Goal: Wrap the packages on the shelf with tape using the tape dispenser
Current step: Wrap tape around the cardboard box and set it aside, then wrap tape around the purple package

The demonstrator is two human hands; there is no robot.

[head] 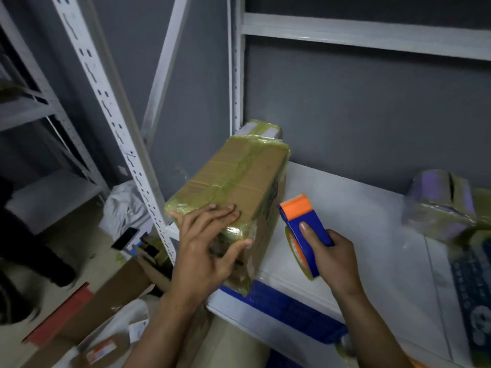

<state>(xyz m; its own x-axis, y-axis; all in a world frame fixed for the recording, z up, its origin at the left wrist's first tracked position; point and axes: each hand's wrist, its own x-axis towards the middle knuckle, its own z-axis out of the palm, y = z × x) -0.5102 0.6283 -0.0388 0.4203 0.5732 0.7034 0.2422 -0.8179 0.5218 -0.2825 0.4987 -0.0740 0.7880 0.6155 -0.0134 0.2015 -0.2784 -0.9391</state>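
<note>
**Cardboard package point(239, 176) gripped at the shelf point(372, 208) edge**

Nearest us, our left hand point(210, 248) clasps the package's near corner, fingers flat across its taped top, thumb on its side. Just right of it, apart from the package, our right hand point(334, 258) is wrapped round the blue-and-orange tape dispenser point(305, 224) over the white shelf. Farther right lies another wrapped parcel point(446, 205).

Box point(233, 181) on shelf point(358, 235), dispenser point(305, 232) right.
</note>
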